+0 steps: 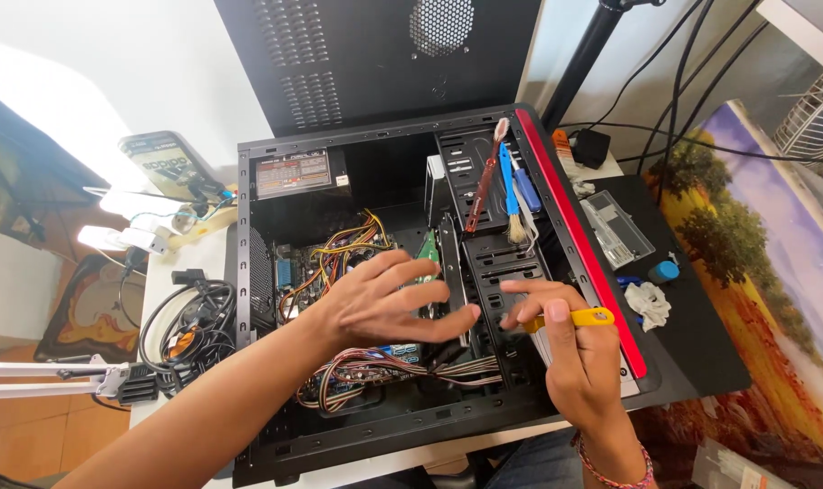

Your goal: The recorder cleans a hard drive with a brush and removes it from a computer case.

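At the far left of the worktop (pixel 171 281) lay one coil of black cables (pixel 189 330), with a phone-like device (pixel 171 163) propped beyond it. One open black computer case (pixel 384 272) lay on its side across the middle, its red front strip (pixel 579 240) running along the right edge. Inside, one power supply (pixel 293 172) sat in the far left corner, and bundles of coloured wires (pixel 339 254) spread over the board below it.

The left hand (pixel 389 303) reached into the case with fingers spread wide, pressing flat on a drive (pixel 447 263) beside the drive bays (pixel 497 263). The right hand (pixel 570 349) hovered just right of it over the bays, fingers loosely curled around one yellow-handled tool (pixel 579 318); its tip could not be made out.

Three long tools rested on the far bays: one red-handled brush (pixel 486 177), one blue-handled brush (pixel 511 199) and one blue screwdriver (pixel 525 188). Right of the case sat one clear plastic box (pixel 618 228), one small blue cap (pixel 663 271) and one crumpled white wipe (pixel 649 302). A landscape painting (pixel 755 272) leaned at the far right.
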